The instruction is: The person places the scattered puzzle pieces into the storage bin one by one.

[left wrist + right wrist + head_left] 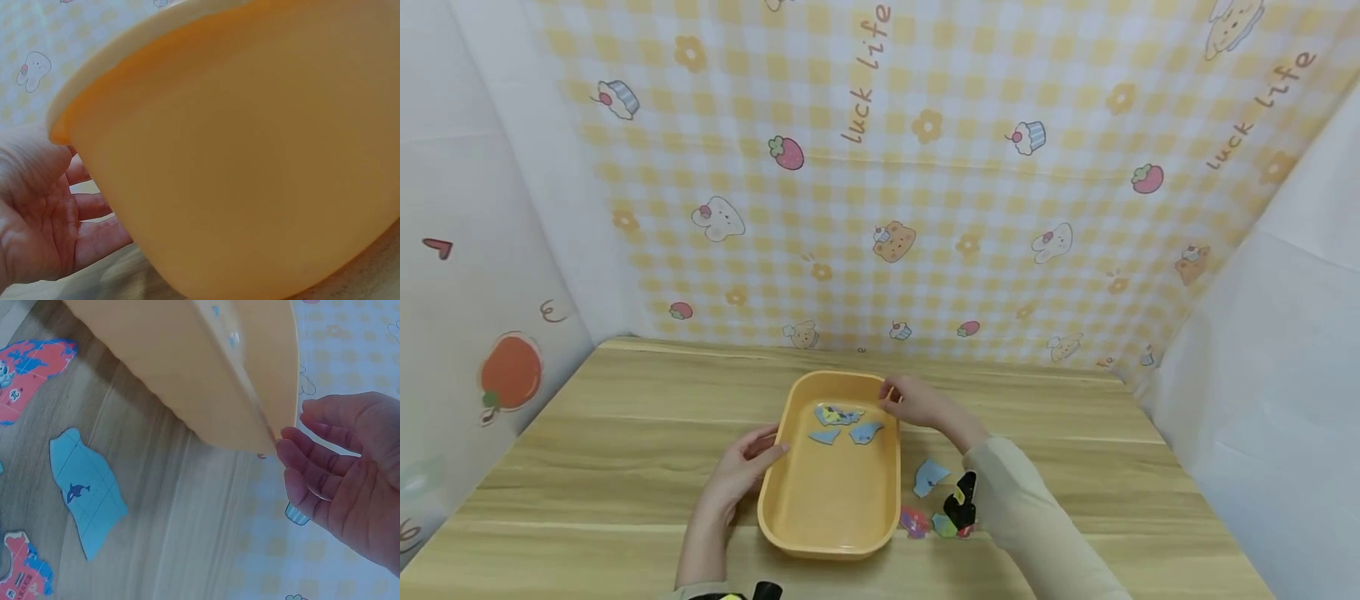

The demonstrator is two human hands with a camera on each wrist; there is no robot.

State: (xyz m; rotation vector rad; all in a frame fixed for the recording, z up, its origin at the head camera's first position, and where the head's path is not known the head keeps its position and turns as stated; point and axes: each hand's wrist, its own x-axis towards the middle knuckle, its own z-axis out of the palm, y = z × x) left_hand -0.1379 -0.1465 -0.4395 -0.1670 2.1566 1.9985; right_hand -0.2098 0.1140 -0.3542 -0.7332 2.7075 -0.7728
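Note:
A yellow plastic bin stands on the wooden table. My left hand grips its left side, thumb over the rim and fingers along the outer wall. At the far right corner, my right hand holds the rim between thumb and bent fingers. Inside the bin, toward its far end, lie a blue piece with yellow markings and two blue pieces.
Right of the bin lie a blue piece with a whale picture, a pink-red piece and a green piece. The right wrist's black strap mount partly covers pieces there. A checked cloth hangs behind the table.

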